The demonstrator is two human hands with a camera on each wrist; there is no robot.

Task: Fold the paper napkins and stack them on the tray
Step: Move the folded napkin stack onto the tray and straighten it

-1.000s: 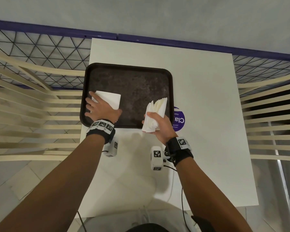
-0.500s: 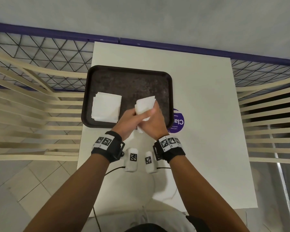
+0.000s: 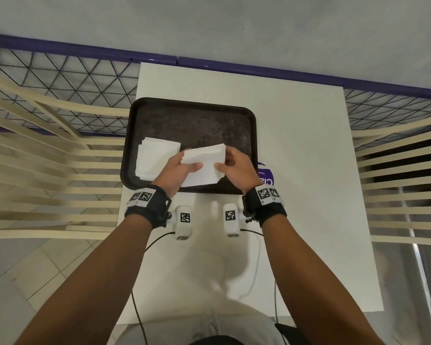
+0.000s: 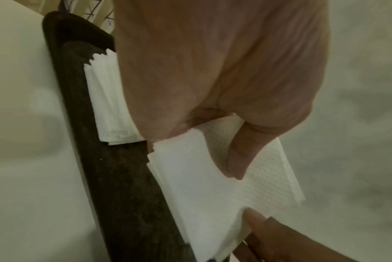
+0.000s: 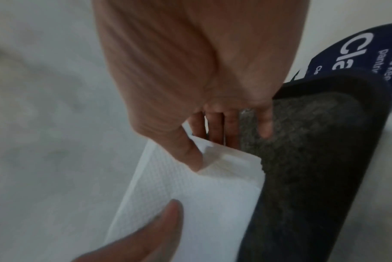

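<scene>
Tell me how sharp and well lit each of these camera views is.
Head view: bright and fairly sharp on the tray and both hands, though wide-angle distortion bows the chair slats at the edges. Left wrist view: dim, with a soft background, but the held napkins show their embossed texture. Right wrist view: dim and blurrier; the purple sticker text is smeared.

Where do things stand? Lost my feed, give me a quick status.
Both hands, left and right, pinch the napkin bundle above the tray. Folded stack lies at tray's left. Nothing in the way.
</scene>
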